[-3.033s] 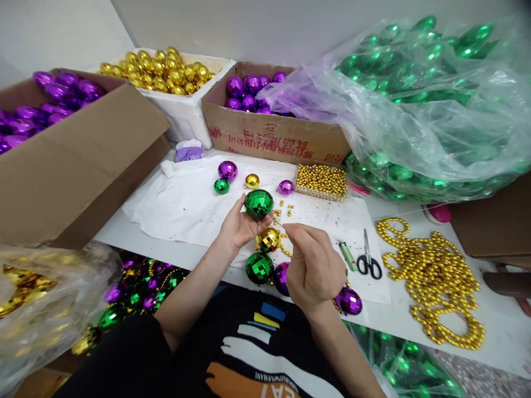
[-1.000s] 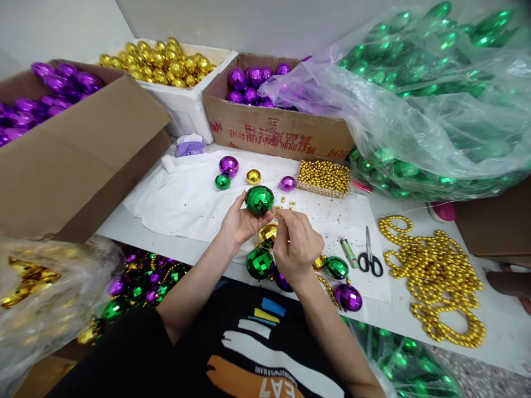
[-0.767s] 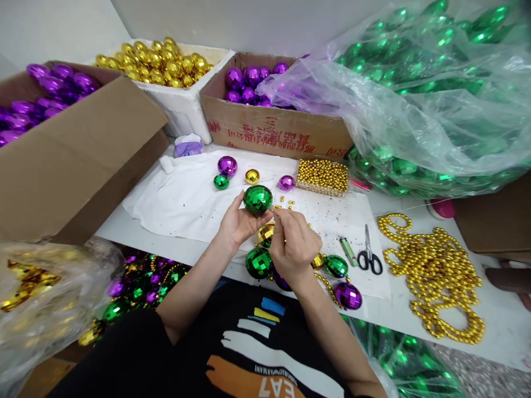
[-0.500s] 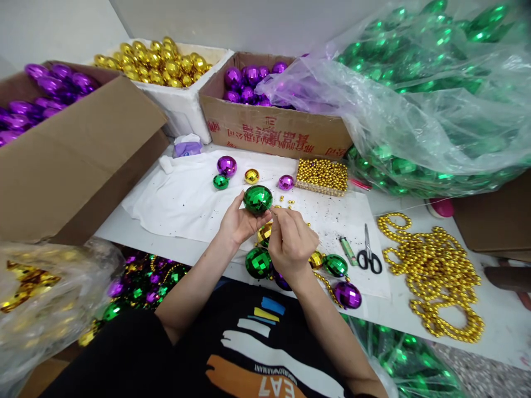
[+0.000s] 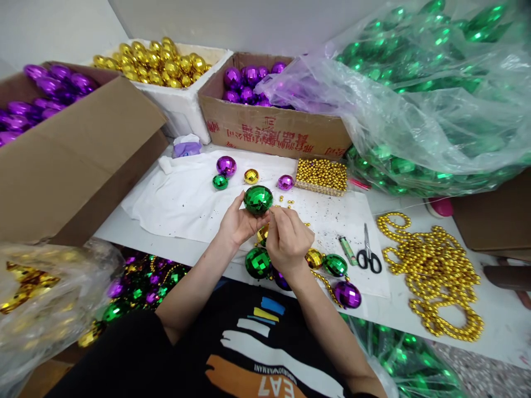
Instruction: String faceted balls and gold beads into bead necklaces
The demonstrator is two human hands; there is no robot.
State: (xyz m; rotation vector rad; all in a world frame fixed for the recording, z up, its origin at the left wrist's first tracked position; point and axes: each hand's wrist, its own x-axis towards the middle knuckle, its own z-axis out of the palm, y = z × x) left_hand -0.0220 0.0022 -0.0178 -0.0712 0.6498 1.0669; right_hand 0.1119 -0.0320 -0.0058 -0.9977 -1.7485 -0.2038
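Observation:
My left hand [image 5: 240, 224] holds a shiny green faceted ball [image 5: 258, 200] up over the white cloth, its fingers under and beside it. Close against the ball's lower right side, my right hand [image 5: 289, 237] is closed in a pinch; what lies between its fingertips is too small to make out. Below the hands hang or lie strung ornaments: a green ball [image 5: 258, 262], a gold ball [image 5: 314, 258], a smaller green ball [image 5: 335, 265] and a purple ball [image 5: 347, 294] by a gold bead string. Some of these are partly hidden behind my right hand.
On the cloth [image 5: 182, 193] are loose purple, green and gold balls and a box of gold beads [image 5: 321, 176]. Scissors [image 5: 368, 257], a green lighter [image 5: 347, 250] and gold bead strands [image 5: 435, 276] lie rightward. Boxes of balls [image 5: 274, 130] and a plastic bag of green ones [image 5: 415, 110] stand behind.
My right hand has shifted slightly left, closer to the green ball, still pinched. The left hand keeps the ball in nearly the same place.

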